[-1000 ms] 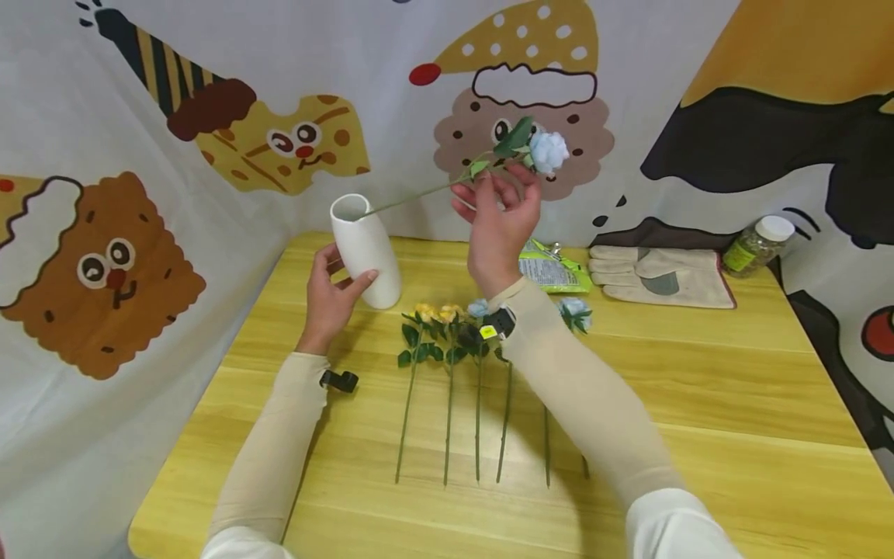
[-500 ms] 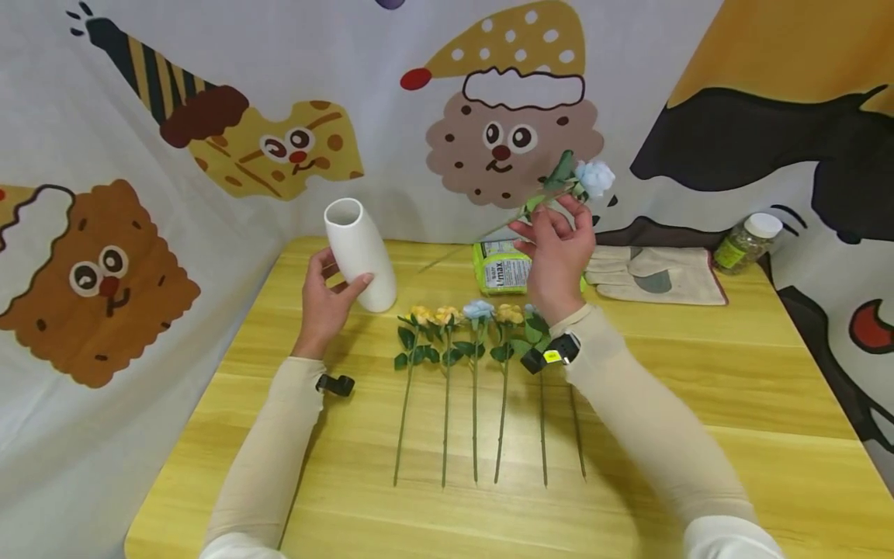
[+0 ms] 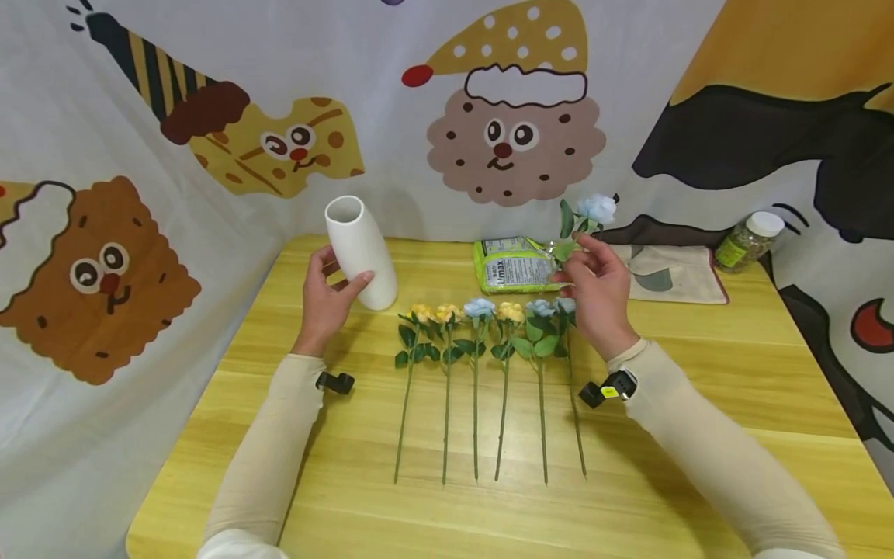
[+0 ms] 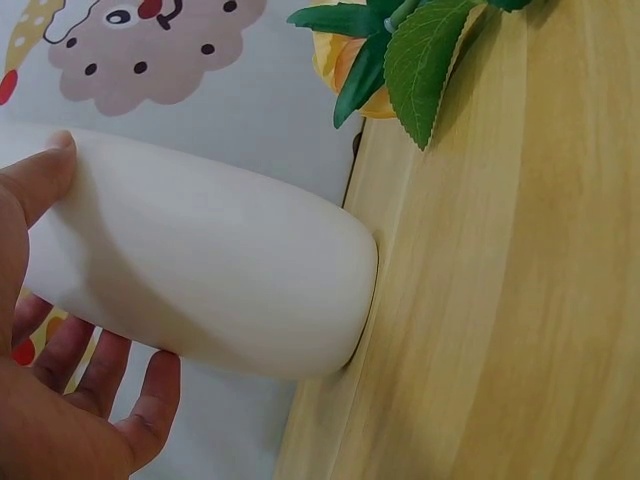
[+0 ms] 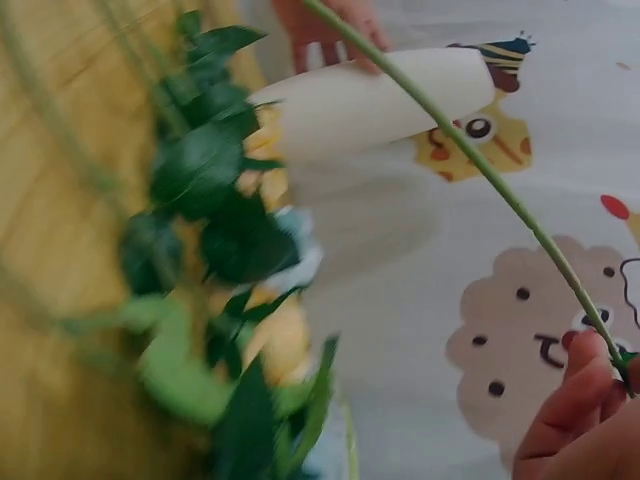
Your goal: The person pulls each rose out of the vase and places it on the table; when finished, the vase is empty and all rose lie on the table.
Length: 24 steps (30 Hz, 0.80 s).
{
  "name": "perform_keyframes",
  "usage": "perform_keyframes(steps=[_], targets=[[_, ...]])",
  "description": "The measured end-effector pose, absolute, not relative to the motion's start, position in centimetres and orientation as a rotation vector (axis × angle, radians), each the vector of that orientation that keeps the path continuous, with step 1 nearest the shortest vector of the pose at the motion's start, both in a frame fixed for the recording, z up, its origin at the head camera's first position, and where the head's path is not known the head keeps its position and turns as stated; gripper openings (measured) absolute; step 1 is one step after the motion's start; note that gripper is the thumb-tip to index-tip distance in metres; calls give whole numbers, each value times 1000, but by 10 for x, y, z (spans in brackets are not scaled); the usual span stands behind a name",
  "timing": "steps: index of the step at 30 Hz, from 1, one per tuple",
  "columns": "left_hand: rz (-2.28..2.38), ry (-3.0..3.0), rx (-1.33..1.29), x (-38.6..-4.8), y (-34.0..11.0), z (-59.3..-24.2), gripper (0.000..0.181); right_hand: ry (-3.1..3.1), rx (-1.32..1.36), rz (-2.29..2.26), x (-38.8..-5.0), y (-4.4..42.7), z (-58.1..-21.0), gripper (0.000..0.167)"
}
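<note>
My left hand [image 3: 328, 307] grips a tall white vase [image 3: 365, 260] by its side, thumb on the near face and fingers round the far side. The vase stands on the table at the back left, its mouth showing no stem. At the right, my right hand [image 3: 597, 291] pinches the green stem [image 5: 490, 175] of a light blue artificial rose [image 3: 597, 208], just below its leaves. That rose is raised above the table. Between the hands lies a row of several yellow roses [image 3: 511, 312] and blue roses [image 3: 479, 308], stems towards me.
Behind the row lies a green and white packet [image 3: 513, 268]. A pale work glove [image 3: 670, 276], partly hidden by my right hand, lies to its right. A white-lidded jar [image 3: 750, 242] stands at the back right corner. A cartoon-printed cloth [image 3: 398, 155] hangs behind the wooden table [image 3: 698, 373].
My right hand has drawn the blue rose's stem away from the vase's mouth, then carried it right and lower. My left hand has stayed on the vase.
</note>
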State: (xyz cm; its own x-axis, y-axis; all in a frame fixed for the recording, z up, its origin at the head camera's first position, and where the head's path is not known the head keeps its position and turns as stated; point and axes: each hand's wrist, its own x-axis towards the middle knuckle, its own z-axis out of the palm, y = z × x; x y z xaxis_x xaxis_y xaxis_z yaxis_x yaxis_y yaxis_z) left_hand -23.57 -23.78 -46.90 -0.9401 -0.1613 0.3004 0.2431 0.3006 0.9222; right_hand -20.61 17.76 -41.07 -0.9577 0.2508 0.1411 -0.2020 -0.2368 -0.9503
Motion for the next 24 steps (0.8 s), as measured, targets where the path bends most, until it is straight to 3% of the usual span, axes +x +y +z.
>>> perform_keyframes(steps=[13, 24], targets=[[-1689, -2256, -44, -234, -238, -467, 79, -2205, -68, 2250, -178, 239, -437, 50], [-1664, -2255, -64, -236, -238, -468, 78, -2467, -94, 2172, -155, 285, -460, 38]])
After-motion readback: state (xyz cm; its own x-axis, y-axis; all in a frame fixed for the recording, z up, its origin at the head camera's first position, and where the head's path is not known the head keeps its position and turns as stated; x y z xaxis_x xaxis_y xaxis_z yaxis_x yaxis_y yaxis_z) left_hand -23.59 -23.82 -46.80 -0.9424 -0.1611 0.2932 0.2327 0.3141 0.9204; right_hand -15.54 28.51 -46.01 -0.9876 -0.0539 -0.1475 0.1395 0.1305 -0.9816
